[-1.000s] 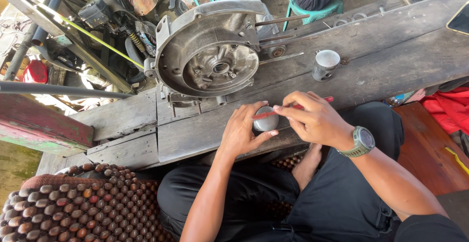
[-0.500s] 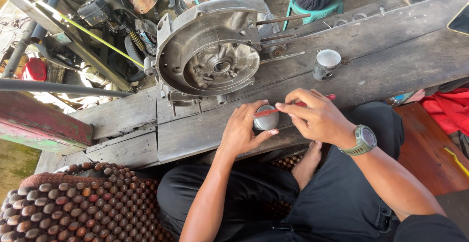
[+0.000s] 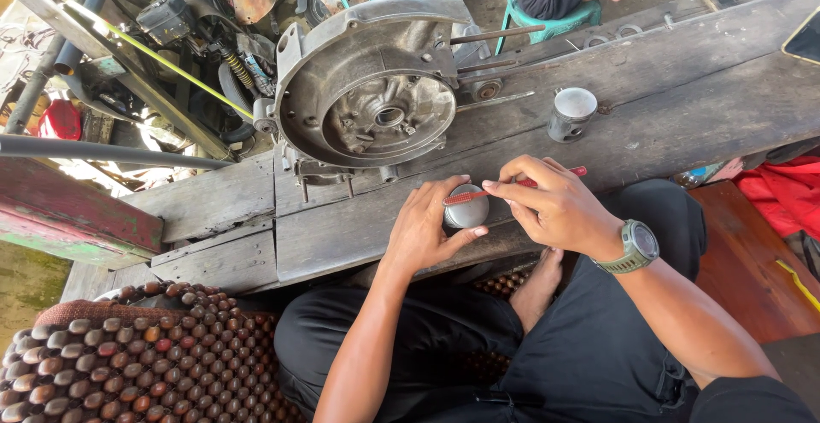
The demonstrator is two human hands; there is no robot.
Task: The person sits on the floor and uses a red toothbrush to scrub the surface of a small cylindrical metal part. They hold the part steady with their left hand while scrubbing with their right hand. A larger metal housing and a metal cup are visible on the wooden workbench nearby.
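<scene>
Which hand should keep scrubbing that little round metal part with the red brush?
Probably the right hand: it already grips the red brush, bristles on the round metal part. The left hand cups and steadies that part on the wooden bench.

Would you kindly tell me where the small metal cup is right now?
In the head view, the small metal cup stands on the wooden bench, right of the engine casing and beyond the right hand.

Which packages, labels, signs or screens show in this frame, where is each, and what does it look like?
Wristwatch: on the right hand's wrist, round dark face, grey-green strap; its display is too small to tell.
Dark flat panel: at the right edge on the wooden bench, black with a thin yellow rim; possibly a screen, mostly cut off.
No packages, labels or signs show clearly.
</scene>
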